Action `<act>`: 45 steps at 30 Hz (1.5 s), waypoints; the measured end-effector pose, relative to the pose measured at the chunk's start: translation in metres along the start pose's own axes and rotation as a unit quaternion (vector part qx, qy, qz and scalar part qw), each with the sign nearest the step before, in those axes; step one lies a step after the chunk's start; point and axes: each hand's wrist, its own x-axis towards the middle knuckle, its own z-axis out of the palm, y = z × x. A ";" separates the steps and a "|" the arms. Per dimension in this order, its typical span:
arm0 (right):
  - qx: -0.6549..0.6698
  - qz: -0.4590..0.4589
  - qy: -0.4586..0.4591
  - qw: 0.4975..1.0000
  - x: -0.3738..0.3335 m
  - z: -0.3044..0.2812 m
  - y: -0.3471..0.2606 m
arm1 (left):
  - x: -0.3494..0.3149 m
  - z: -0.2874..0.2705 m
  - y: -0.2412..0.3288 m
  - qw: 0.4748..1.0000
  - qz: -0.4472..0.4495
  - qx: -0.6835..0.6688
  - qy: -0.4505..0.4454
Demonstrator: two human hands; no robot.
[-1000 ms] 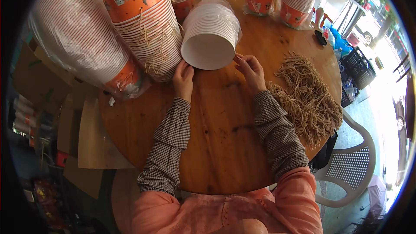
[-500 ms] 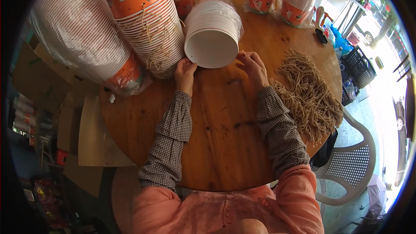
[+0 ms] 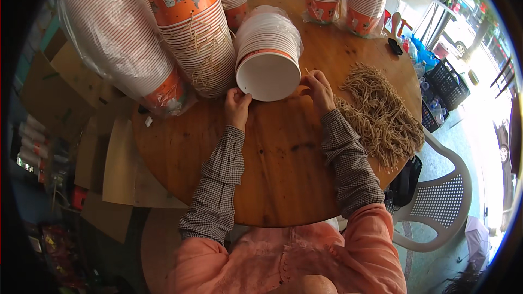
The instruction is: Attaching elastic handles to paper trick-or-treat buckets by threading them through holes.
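A stack of white paper buckets (image 3: 268,78), partly in clear plastic, lies on its side with its open mouth toward me. The front bucket stands a little out from the others, and a strip of its orange outside shows. My left hand (image 3: 237,108) is closed on the lower left of its rim. Beside the right of the rim, my right hand (image 3: 320,90) is pinched, with a thin tan tip of cord poking up from the fingers; the rest of that cord is hidden. A loose pile of tan cords (image 3: 381,114) lies right of my right forearm.
Left of the buckets leans a stack of orange-patterned buckets (image 3: 199,49) with cords hanging on it, next to a plastic-wrapped stack (image 3: 117,43). More wrapped stacks (image 3: 364,5) stand at the far right of the round wooden table (image 3: 283,185). A grey plastic chair (image 3: 438,201) is at right.
The front bucket has come slightly out of its stack toward me, baring an orange strip. My left hand has moved with its rim; my right hand remains beside it. The whole view has shifted a little.
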 end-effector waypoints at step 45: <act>-0.240 -0.069 -0.088 0.964 -0.099 0.075 -0.020 | -0.100 0.012 0.050 0.974 0.164 0.140 -0.074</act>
